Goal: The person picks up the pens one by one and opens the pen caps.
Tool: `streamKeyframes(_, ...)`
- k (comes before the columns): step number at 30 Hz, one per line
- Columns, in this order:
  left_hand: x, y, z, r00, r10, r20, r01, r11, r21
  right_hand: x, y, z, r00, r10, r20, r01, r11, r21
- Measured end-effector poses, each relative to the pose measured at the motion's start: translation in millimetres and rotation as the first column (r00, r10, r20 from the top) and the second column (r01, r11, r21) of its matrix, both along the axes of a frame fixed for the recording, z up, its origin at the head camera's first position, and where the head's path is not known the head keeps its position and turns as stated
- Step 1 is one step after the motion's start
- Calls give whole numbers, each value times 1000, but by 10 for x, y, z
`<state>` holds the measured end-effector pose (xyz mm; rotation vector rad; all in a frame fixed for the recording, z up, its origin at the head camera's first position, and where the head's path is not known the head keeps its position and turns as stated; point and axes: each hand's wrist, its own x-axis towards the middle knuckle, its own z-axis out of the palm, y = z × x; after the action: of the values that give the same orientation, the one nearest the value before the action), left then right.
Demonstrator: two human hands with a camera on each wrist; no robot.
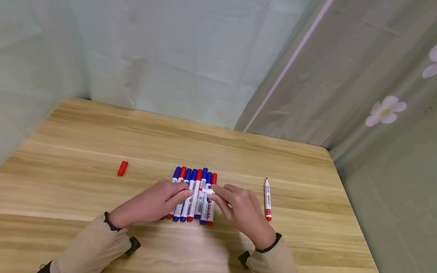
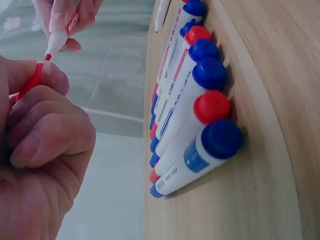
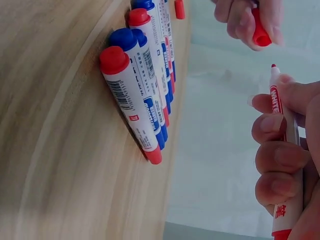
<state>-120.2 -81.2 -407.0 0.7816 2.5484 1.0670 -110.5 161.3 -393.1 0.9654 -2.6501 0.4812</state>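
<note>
Head view puts both hands over the row of markers (image 1: 197, 196): the left hand (image 1: 161, 199) pinches a red cap (image 3: 260, 30), while the right hand (image 1: 242, 207) grasps an uncapped marker (image 3: 289, 210), its red tip facing the cap across a small gap. The step in hand looks like matching cap to tip; the next move, if they are to join, calls for aligning both and pushing straight. Beyond, a loose cap (image 1: 122, 168) lies left of the row and a second uncapped marker (image 1: 268, 199) lies right of it.
</note>
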Motion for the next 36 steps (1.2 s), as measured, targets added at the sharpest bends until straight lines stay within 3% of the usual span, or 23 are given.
streamKeyframes(10, 1, -12, 11, 999, 20, -47, -21, 1000, -8, 2, -18, -35, 999, -23, 31, 24, 999, -41)
streamKeyframes(19, 17, -16, -8, 994, 98, -55, -101, 994, -50, 18, -25, -47, 976, -96, 194, 115, 990, -86)
streamKeyframes(28, 29, -60, -5, 992, 127, -20, -127, 992, -1, 19, 3, -57, 972, -105, 209, 137, 980, -145)
streamKeyframes(32, 27, -57, -1, 990, 136, -25, -136, 991, -8, 13, 16, -65, 956, -141, 259, 184, 972, -149)
streamKeyframes(36, 25, -63, -8, 984, 167, -64, -170, 985, -41, 10, 29, -72, 917, -182, 356, 245, 959, -141)
